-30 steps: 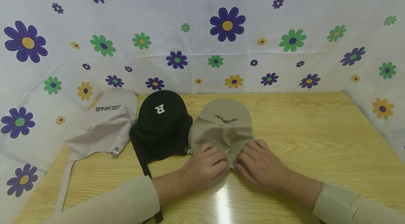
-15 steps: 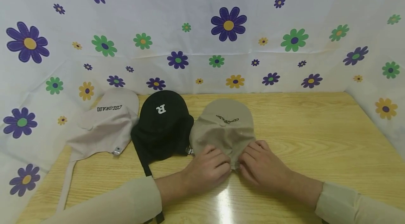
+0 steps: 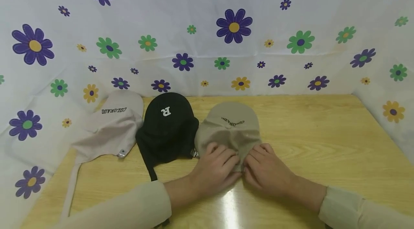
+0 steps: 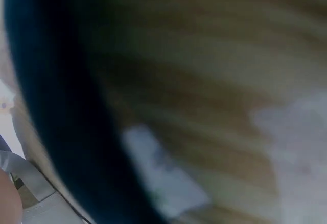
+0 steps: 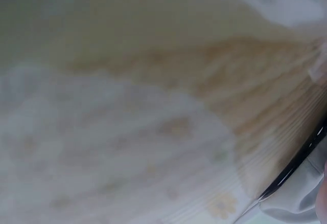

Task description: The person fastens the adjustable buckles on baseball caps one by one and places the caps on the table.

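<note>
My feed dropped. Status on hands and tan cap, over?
Left hand, right hand: both gripping. Tan cap: held at near edge. Black cap close beside, not blocking.

Tan cap [image 3: 231, 132], black cap [image 3: 169, 128], flower-patterned cloth [image 3: 200, 44]

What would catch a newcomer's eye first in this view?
Probably the bright flowered cloth, which fills the head view behind the table. The black cap with its white R would likely come next, standing out between the pale cap on the left and the tan cap. Near the middle, the person's left grip and right grip are close together at the tan cap's near edge.
</note>
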Motion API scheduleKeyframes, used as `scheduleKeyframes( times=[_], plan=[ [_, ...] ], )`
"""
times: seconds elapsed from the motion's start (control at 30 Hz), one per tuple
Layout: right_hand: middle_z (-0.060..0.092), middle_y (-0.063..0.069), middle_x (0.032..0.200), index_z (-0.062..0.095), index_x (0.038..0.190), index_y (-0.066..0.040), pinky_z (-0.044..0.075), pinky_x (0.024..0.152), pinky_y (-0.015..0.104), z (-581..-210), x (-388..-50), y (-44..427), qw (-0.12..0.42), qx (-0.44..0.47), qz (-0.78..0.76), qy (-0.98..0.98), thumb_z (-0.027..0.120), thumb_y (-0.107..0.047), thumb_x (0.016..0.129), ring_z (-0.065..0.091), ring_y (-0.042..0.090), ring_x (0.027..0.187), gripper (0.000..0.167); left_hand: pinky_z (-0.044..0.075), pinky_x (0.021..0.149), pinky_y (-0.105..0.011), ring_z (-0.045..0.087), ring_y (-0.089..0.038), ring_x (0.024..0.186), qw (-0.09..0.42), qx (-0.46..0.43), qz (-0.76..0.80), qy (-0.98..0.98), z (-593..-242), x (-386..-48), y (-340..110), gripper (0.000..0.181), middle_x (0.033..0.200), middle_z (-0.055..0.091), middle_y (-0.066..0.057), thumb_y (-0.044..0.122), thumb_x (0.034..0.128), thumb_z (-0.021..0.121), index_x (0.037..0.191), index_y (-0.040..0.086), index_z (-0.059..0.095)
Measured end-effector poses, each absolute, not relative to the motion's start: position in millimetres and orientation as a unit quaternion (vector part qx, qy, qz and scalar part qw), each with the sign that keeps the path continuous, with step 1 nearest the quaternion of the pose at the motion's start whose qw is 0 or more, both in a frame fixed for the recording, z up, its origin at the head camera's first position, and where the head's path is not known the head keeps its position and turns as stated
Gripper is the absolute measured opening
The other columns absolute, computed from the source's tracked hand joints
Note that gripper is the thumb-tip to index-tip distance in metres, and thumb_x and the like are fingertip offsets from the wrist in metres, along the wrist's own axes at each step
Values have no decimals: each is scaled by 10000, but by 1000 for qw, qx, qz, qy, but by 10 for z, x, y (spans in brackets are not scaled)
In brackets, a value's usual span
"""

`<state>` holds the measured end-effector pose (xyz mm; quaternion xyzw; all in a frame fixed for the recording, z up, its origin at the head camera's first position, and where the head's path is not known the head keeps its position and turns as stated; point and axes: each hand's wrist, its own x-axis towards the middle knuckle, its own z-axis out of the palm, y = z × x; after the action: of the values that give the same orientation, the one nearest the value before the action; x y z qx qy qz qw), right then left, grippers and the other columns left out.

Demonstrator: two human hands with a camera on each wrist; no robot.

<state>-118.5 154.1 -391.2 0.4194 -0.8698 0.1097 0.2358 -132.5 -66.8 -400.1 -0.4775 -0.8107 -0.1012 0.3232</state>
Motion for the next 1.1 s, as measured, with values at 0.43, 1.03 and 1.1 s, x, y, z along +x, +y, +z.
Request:
scheduleKeyframes(
  times=[0.43,1.03,1.1],
  plan=[
    [548,-11,826,561,878,-126,397,851,409,-3946,-1178,1514,256,416,112,-866,392,-256,965,511,194,834,231,423,854,-370,609,-163,916,361,-487,-86,-791,-3975,-1336,-580,204,932,689,29,335,834,687,895,148,740],
    [515,-31,792,524,816,-154,381,829,413,-3921,-1181,1542,246,409,99,-873,530,-260,834,488,188,816,108,432,828,-346,594,-154,842,357,-492,-82,-790,-4014,-1345,-596,183,812,652,50,332,810,717,734,168,689],
    [551,-16,844,551,854,-141,386,844,419,-3919,-1179,1550,253,420,102,-865,525,-270,826,514,195,851,134,437,825,-343,590,-154,822,358,-498,-82,-786,-4025,-1347,-600,195,792,643,51,332,803,724,710,167,676]
  ],
)
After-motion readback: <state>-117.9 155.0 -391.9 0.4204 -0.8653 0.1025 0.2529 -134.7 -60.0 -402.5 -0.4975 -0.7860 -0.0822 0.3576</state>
